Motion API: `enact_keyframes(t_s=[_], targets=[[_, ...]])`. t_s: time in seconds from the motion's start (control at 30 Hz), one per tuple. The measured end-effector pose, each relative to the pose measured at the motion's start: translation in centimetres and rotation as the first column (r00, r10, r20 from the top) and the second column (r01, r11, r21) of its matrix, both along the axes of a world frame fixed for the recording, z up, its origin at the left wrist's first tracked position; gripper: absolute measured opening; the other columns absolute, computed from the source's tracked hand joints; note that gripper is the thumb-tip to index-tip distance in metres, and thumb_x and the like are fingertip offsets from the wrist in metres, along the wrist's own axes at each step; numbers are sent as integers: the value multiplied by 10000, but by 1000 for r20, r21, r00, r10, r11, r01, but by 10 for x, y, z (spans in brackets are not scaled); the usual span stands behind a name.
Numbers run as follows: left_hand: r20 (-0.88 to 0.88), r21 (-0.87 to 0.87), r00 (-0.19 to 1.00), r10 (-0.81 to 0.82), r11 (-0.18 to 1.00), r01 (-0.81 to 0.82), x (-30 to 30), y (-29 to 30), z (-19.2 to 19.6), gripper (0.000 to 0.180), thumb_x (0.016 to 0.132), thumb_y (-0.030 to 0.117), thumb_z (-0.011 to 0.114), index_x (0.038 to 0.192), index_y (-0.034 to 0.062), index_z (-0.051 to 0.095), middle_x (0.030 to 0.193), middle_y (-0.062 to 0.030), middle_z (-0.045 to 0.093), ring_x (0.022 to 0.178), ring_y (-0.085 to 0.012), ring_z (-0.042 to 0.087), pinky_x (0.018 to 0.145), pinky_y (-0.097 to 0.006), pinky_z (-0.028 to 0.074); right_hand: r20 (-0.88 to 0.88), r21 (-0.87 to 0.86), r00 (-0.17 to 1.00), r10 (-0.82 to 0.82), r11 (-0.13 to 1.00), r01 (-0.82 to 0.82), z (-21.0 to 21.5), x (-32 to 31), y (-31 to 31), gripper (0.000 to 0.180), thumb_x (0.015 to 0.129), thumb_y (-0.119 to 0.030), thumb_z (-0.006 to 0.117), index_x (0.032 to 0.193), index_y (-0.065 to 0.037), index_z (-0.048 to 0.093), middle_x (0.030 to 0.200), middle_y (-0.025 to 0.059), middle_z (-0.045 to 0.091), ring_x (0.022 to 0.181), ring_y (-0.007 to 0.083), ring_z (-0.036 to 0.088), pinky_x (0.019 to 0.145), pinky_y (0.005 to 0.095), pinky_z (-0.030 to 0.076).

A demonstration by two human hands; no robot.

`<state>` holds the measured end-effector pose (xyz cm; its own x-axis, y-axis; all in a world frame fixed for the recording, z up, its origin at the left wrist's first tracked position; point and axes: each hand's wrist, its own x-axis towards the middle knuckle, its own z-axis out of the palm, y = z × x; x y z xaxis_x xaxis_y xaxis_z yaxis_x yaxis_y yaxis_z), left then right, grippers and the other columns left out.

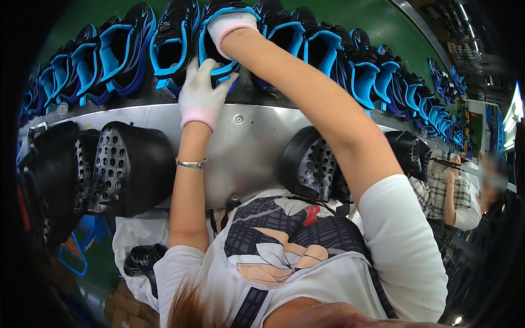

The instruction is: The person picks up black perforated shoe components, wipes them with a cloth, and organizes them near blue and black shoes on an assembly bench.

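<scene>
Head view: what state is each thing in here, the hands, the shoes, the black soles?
Left hand: gloved, gripping the shoe's side.
Right hand: gloved, pushed inside the shoe's opening.
Held shoe: black and blue, on the green belt.
Other shoes: untouched, lined up in a row.
Black soles: stacked, below the metal ledge.

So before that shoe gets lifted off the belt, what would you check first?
1. Left hand in its white glove grips the black and blue shoe from outside: ok.
2. Right hand reaches into the shoe's opening: ok; its fingers are hidden, so the grip cannot be told.
3. Neighbouring black and blue shoe touches it: not ok.
4. Black perforated soles below stay apart from the arms: ok.
</scene>
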<state>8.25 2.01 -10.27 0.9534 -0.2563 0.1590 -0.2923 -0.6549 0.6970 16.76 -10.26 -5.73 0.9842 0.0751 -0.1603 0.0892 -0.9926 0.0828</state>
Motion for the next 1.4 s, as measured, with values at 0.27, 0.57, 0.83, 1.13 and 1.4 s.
enact_keyframes(t_s=[0.27,0.57,0.83,1.13,1.4], targets=[[92,45,995,28,998,-32,13,7,-14,397,772,398,753,987,77,660,1148,-183,609,1016,-370,616,861,-415,519,-118,339,987,-106,930,140,91,-47,-43,335,866,-299,490,967,-27,659,910,232,670,917,392,646,806,441,501],[96,6,982,-165,986,165,24,-4,-14,361,753,424,765,903,99,717,1006,-126,607,886,-311,618,784,-371,519,57,530,902,-428,779,336,131,-274,-117,422,812,-140,531,1224,-154,620,949,161,690,827,326,685,754,357,535],[49,122,975,-215,970,208,24,-69,-6,365,774,475,719,896,130,722,1047,-138,610,930,-330,629,797,-408,524,78,361,719,-691,692,625,140,-370,-114,517,774,-53,534,1263,-201,614,901,138,683,791,288,685,731,359,537],[77,4,977,-201,980,201,2,-11,3,688,791,422,730,1356,84,529,1335,-189,555,1210,-338,550,1027,-399,449,-201,225,907,-369,884,409,91,-375,-83,613,804,-277,654,1393,-264,487,845,128,672,743,328,671,660,430,535],[333,9,942,-49,999,49,-97,110,143,273,814,112,725,1083,74,709,932,-87,667,809,-168,661,684,-278,537,-396,484,826,-402,673,559,86,-375,-95,603,752,-145,711,1338,-126,573,643,59,567,571,158,561,607,303,484]])
